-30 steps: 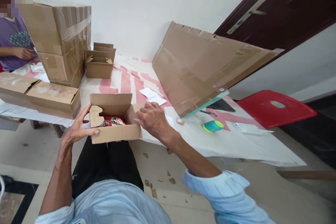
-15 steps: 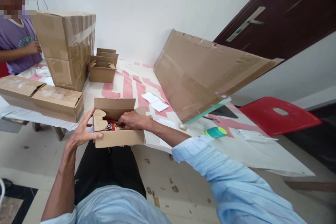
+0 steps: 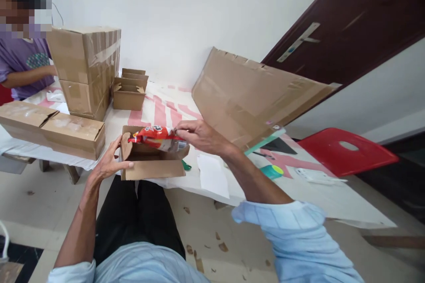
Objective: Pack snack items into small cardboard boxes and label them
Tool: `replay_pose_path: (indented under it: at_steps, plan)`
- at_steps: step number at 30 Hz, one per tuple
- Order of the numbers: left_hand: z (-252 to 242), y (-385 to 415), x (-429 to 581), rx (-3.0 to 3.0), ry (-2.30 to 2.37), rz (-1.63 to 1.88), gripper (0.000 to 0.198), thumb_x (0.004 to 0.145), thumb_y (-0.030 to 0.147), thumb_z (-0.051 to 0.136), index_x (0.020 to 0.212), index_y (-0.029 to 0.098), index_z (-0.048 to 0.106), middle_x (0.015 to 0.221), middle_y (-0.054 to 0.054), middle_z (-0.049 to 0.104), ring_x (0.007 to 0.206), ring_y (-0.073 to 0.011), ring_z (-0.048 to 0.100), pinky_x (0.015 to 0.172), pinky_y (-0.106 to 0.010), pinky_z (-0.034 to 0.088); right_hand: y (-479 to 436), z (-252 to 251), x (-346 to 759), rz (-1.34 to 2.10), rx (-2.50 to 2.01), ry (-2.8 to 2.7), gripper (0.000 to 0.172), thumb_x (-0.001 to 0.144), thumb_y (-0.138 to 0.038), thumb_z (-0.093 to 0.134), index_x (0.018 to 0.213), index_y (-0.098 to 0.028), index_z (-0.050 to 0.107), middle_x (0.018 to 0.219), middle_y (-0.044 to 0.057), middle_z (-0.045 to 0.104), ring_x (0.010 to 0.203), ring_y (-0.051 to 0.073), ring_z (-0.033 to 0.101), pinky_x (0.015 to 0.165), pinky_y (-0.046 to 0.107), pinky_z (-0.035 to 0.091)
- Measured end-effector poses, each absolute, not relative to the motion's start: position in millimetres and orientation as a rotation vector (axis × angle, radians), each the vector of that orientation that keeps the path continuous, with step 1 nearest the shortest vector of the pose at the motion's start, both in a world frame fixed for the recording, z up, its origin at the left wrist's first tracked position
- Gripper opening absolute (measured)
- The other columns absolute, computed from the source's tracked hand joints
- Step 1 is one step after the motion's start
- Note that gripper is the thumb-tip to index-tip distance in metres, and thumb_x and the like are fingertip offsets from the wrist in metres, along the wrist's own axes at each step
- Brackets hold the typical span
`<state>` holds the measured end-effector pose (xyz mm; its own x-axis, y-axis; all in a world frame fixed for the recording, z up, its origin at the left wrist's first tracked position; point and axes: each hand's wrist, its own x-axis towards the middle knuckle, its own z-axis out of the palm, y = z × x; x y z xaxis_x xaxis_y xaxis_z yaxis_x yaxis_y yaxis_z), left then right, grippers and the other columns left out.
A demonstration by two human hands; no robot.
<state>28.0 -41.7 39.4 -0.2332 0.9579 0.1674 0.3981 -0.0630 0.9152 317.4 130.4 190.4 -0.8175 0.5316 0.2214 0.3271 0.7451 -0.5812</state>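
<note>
Right hand (image 3: pixel 199 136) pinches one end of the red snack packet (image 3: pixel 155 136) in closed fingertips, level just above the small open box (image 3: pixel 151 170); left hand (image 3: pixel 108 164) clasps that box's left wall, thumb in front. A firm brace and a flat packet suit this best, the box sitting at the table (image 3: pixel 156 110) edge

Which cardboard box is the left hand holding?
The small open box at the table's near edge, under the red packet; the other boxes stand farther back, untouched.
</note>
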Motion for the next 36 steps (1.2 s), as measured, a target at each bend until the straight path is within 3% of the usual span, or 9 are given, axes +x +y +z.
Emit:
replay_pose_path:
  at_steps: [3,7,11,16,20,23,26,29,36]
  plan:
    - [61,-39,31,1.538,1.772,1.389,0.104,0.078,0.064,0.084,0.166,0.028,0.043,0.173,-0.017,0.039,0.158,-0.0425,0.04,0.12,-0.056,0.048,134,208,327,0.976,-0.734,-2.455,0.031,0.089,-0.042,0.06,0.067,-0.02,0.063,0.064,-0.002,0.054,0.059,0.012,0.044,0.057,0.028,0.034]
    - [107,-38,45,1.745,1.633,1.515,0.093,0.078,0.06,0.088,0.159,0.028,0.054,0.166,-0.013,0.049,0.153,-0.0377,0.048,0.121,-0.049,0.048,131,206,320,1.24,-0.705,-2.356,0.035,0.082,-0.05,0.072,0.066,-0.019,0.067,0.063,-0.002,0.056,0.059,0.012,0.045,0.056,0.027,0.035]
    - [141,-26,61,1.617,1.323,1.516,0.07,0.072,0.058,0.092,0.128,0.018,0.077,0.128,-0.011,0.077,0.117,-0.0333,0.073,0.104,-0.042,0.06,129,193,307,1.435,-0.654,-2.235,0.05,0.078,-0.066,0.079,0.065,-0.019,0.068,0.066,0.001,0.064,0.064,0.015,0.056,0.059,0.027,0.044]
    - [156,-5,67,1.288,1.332,1.911,0.056,0.068,0.061,0.094,0.099,0.016,0.083,0.095,-0.006,0.081,0.084,-0.0232,0.073,0.085,-0.035,0.061,135,186,299,1.564,-0.481,-1.939,0.08,0.08,-0.094,0.059,0.106,-0.021,0.076,0.097,0.01,0.079,0.099,0.027,0.073,0.082,0.036,0.058]
    - [164,18,63,1.247,1.329,1.995,0.053,0.071,0.062,0.091,0.097,0.017,0.082,0.09,-0.004,0.08,0.078,-0.0193,0.071,0.078,-0.03,0.058,150,171,279,1.517,-0.401,-1.743,0.066,0.076,-0.073,0.084,0.119,-0.024,0.075,0.11,0.006,0.08,0.112,0.025,0.073,0.095,0.036,0.059]
    - [160,36,53,1.233,1.36,1.885,0.051,0.069,0.062,0.091,0.09,0.017,0.081,0.084,-0.002,0.079,0.075,-0.0169,0.069,0.073,-0.026,0.055,164,152,257,1.621,-0.448,-1.539,0.055,0.07,-0.057,0.095,0.108,-0.021,0.077,0.1,0.004,0.082,0.098,0.022,0.075,0.093,0.035,0.062]
    - [145,50,39,1.15,1.43,1.763,0.052,0.06,0.061,0.095,0.082,0.017,0.08,0.077,-0.001,0.077,0.071,-0.0154,0.068,0.068,-0.024,0.053,176,133,241,1.741,-0.606,-1.445,0.045,0.069,-0.049,0.098,0.093,-0.019,0.075,0.087,0.004,0.081,0.08,0.02,0.076,0.078,0.033,0.064]
    - [127,57,31,1.075,1.456,1.697,0.056,0.053,0.061,0.097,0.081,0.016,0.079,0.072,-0.002,0.077,0.065,-0.0176,0.069,0.061,-0.026,0.055,183,116,235,1.731,-0.753,-1.422,0.041,0.072,-0.046,0.097,0.085,-0.018,0.071,0.077,0.005,0.079,0.071,0.02,0.074,0.067,0.03,0.062]
    - [102,70,26,0.958,1.505,1.636,0.051,0.049,0.055,0.1,0.068,0.017,0.073,0.06,-0.003,0.073,0.052,-0.0194,0.069,0.05,-0.028,0.055,192,91,238,1.683,-0.877,-1.538,0.048,0.074,-0.053,0.096,0.093,-0.017,0.072,0.071,0.004,0.077,0.069,0.02,0.075,0.063,0.028,0.061]
